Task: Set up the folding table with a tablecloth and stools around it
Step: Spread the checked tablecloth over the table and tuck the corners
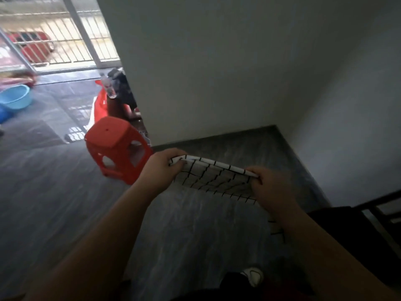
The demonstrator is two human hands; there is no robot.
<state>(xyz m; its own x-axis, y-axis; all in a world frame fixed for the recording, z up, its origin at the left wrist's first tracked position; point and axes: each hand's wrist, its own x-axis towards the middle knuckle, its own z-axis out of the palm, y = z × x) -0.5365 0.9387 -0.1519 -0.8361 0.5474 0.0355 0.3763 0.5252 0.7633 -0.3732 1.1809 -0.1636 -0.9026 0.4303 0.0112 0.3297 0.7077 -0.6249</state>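
Note:
A white tablecloth point(213, 177) with a black grid pattern hangs folded in front of me, above the grey floor. My left hand point(161, 168) grips its left top corner and my right hand point(272, 187) grips its right top corner. A red plastic stool point(117, 146) stands upright on the floor just left of my left hand, apart from it. A dark frame point(377, 213) at the right edge may be part of the folding table; I cannot tell for sure.
A white wall corner point(217, 72) rises straight ahead. Behind the stool lie a red bag point(101, 105), a clear bottle point(108, 86) and a black bag point(123, 88). A blue basin point(15, 97) sits far left by a barred window point(54, 35). My shoe point(252, 275) shows below.

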